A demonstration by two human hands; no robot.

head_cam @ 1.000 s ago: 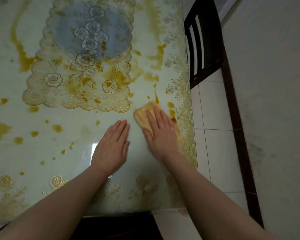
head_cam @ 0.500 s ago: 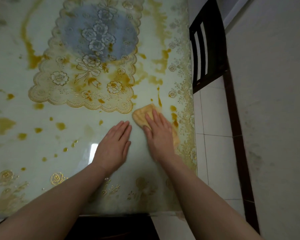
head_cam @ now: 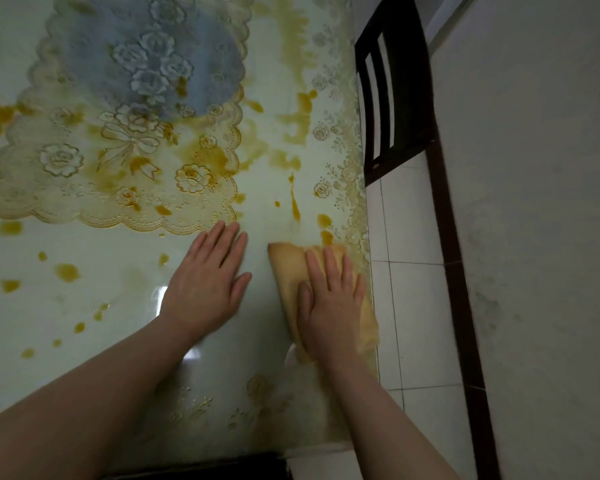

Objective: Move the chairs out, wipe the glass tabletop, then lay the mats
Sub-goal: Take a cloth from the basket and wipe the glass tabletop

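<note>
**Hands flat on the stained glass**

Where the glass surface (head_cam: 84,306) fills most of the view, amber stains spot it all over. Beyond the cloth, a dark slatted chair (head_cam: 392,98) stands just off the surface's right edge, over white floor tiles (head_cam: 413,306). Left of the cloth and further away lies a lace-patterned mat (head_cam: 118,133) with a blue centre. The yellow cloth (head_cam: 291,268) lies near the surface's right edge, under the right hand (head_cam: 329,306), which presses it with straight fingers. Just left of the cloth, the left hand (head_cam: 205,289) rests flat, fingers spread.
</note>
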